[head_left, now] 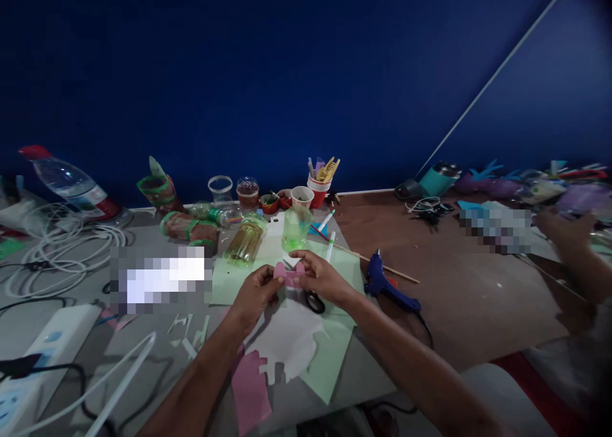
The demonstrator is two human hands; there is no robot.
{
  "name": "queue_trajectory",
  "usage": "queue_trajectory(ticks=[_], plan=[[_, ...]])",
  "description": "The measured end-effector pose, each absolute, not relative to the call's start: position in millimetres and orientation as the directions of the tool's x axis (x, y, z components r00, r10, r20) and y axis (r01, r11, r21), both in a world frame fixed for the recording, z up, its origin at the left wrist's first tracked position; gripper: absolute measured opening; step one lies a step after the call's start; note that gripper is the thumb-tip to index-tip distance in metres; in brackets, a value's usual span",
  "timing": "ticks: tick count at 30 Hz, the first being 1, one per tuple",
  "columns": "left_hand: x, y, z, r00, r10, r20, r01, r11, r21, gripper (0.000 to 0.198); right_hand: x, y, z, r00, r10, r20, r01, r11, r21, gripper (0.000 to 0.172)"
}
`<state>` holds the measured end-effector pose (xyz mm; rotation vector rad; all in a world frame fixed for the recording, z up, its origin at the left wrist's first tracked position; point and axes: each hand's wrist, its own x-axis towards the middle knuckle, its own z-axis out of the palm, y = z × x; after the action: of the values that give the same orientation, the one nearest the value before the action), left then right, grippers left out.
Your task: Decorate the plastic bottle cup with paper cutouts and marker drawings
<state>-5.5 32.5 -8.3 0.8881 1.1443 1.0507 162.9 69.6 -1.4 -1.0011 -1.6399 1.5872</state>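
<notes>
Over the table point(148, 236), your left hand point(257, 290) and right hand point(325, 276) pinch closed on the pink cutout point(291, 278); uneven pull could tear it.

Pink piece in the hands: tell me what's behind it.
Behind the pink piece, scissors show: a blade between its lobes, a black handle loop below the right hand. Their middle is covered by the piece and hand.
</notes>
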Motion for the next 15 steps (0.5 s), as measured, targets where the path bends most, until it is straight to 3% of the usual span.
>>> queue_trajectory(ticks=[5,15], plan=[[-5.1,32.1,-7.4,0.073,0.974,-0.212,-0.268,0.224,0.937,0.029,155.7,66.3,-3.8,-0.446,0.890,-0.092,-0.048,-0.127,-0.991,0.024],[-15.0,37.3,15.1,-0.131,0.978,-0.164,-0.477,0.083,0.875,0.029,161.2,73.4,-10.3,-0.344,0.935,-0.082,-0.103,-0.125,-0.987,0.019]])
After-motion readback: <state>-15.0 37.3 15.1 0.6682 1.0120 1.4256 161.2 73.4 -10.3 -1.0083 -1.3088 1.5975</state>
